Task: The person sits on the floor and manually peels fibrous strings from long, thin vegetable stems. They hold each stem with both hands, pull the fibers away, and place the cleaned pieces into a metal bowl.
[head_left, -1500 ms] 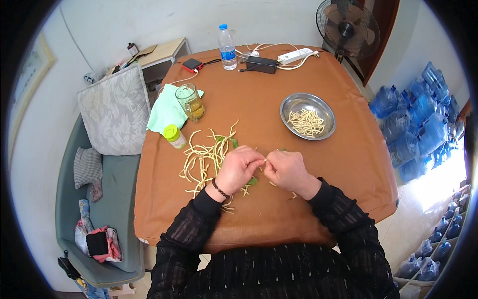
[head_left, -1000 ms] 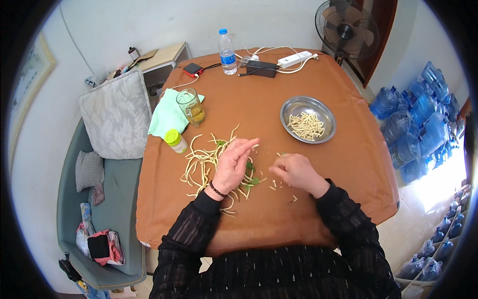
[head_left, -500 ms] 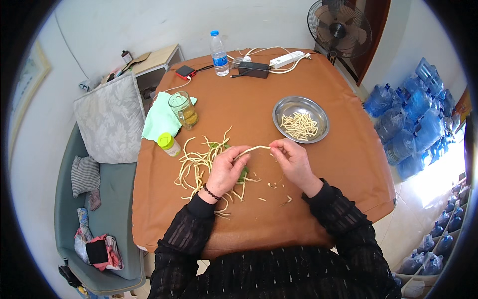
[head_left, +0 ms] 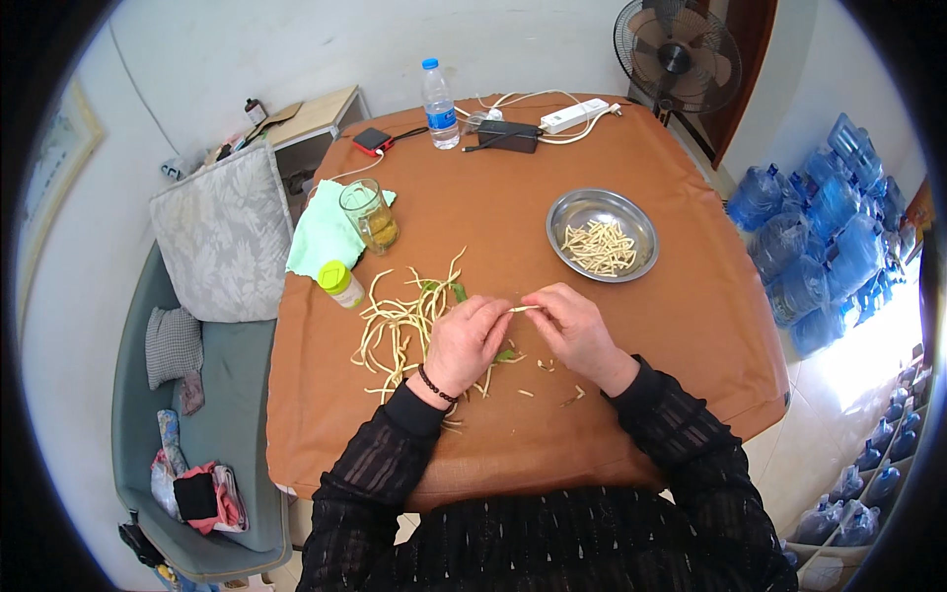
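A pale long bean (head_left: 523, 309) spans the small gap between my hands, above the brown tabletop. My left hand (head_left: 464, 347) pinches one end, and the fingers of my right hand (head_left: 577, 333) are closed on the other. Beneath and left of my left hand lies a loose heap of whole long beans (head_left: 395, 318) with a few green leaves (head_left: 459, 292). Small bean scraps (head_left: 546, 365) are scattered below my right hand. Beyond it stands a steel bowl (head_left: 646, 222) holding short cut bean pieces (head_left: 599, 247).
Left of the heap are a green-lidded jar (head_left: 340, 284), a glass mug (head_left: 370, 217) and a mint cloth (head_left: 321, 237). Along the far edge stand a water bottle (head_left: 440, 109), a black adapter (head_left: 508, 136) and a white power strip (head_left: 575, 115). A red-black device (head_left: 373, 140) lies there too.
My hands have drawn closer together, the left one moving right. Less of the bean shows between them now. The view has shifted slightly.
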Demonstrator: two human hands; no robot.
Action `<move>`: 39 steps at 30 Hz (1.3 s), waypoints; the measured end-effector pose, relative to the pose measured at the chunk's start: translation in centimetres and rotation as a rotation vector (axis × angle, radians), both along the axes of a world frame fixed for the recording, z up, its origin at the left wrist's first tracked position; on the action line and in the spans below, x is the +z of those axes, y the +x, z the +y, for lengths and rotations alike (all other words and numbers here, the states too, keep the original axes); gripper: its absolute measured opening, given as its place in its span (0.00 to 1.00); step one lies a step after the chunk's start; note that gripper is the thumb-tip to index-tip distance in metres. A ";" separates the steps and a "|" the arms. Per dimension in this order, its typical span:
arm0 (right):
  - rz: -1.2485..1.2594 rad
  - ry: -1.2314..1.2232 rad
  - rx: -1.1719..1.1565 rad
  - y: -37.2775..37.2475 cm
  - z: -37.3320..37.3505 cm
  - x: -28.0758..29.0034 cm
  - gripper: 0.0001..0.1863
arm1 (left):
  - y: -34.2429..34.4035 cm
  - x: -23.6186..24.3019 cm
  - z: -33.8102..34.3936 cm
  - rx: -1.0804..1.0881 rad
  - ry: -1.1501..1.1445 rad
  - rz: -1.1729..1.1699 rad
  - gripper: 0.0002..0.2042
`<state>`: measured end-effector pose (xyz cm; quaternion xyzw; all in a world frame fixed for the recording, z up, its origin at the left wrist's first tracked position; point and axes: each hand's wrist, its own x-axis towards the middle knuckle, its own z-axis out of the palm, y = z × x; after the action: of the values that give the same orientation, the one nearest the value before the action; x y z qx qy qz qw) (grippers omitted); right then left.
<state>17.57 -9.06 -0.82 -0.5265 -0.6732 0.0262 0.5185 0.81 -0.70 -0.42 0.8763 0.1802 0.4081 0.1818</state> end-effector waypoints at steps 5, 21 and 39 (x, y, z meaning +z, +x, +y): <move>-0.173 0.025 -0.022 0.2 0.1 -0.3 0.05 | 0.0 -0.5 0.1 0.010 0.044 0.053 0.06; 0.301 -0.359 0.081 -1.6 -0.8 0.4 0.05 | 0.3 -0.3 -0.4 0.033 0.091 -0.096 0.07; 1.232 -0.768 1.132 1.3 -1.0 -0.9 0.10 | 0.1 1.1 -2.5 -0.166 -0.286 -0.194 0.07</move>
<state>18.87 -10.07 -1.73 -0.1476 -0.3803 0.7735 0.4851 0.94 -3.19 0.64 0.8099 0.1449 0.4446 0.3542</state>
